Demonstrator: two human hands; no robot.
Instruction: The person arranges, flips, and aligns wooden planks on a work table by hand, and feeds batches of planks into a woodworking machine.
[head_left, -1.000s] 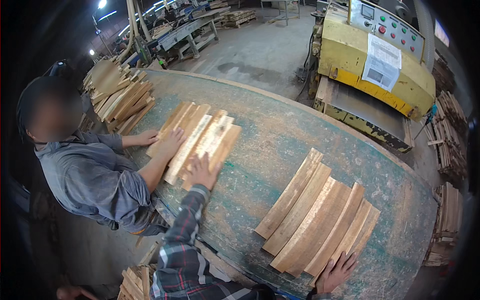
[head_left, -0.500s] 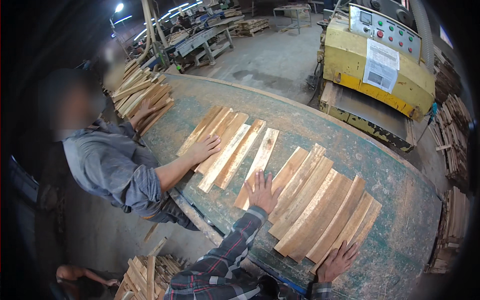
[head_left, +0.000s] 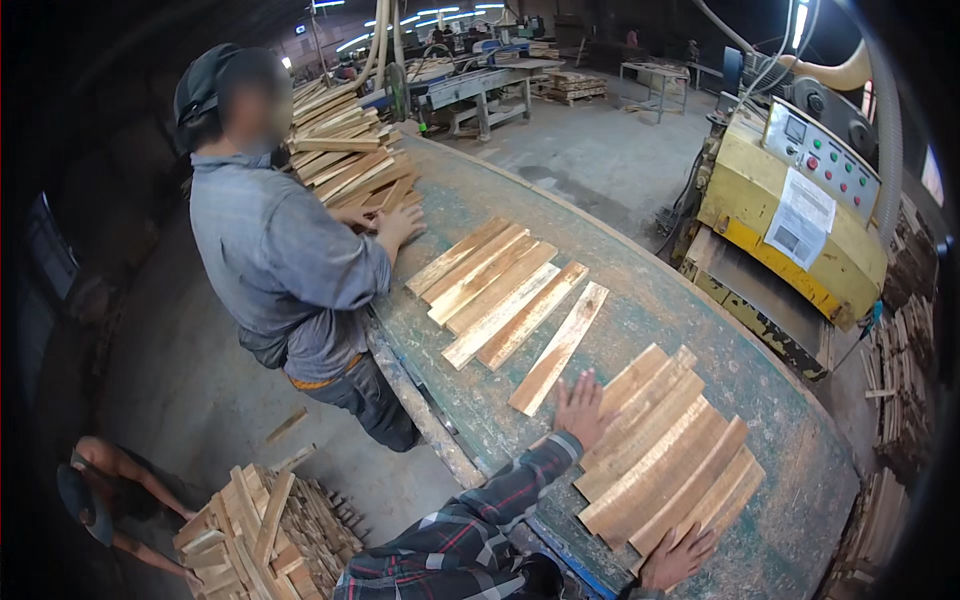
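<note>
A: Left to right, quick. Far left we see a co-worker in a grey shirt (head_left: 285, 265) at the table edge, one hand (head_left: 398, 222) flat by the heap of wood slats (head_left: 345, 160).

B: Then the green worktable (head_left: 640, 300). On it we have a fanned row of slats (head_left: 495, 285), and just right of that a single slat (head_left: 560, 345) lying apart, angled.

A: Our left hand (head_left: 582, 408)?

B: Plaid sleeve, palm down, fingers (head_left: 580, 385) spread apart and flat. It grips nothing. We see the fingertips just below the near end of the single slat, close but we can't tell if they touch. The hand's right side lies on the left edge of the near batch of slats (head_left: 665, 450).

A: Right hand (head_left: 678, 558)?

B: Bottom edge, at the near end of that same batch. Fingers loosely apart, resting against the slat ends, not clamped round any.

A: Further right?

B: Yellow machine (head_left: 790, 225) with a control panel beyond the table, wood stacks (head_left: 905, 350) at the far right rim.
</note>
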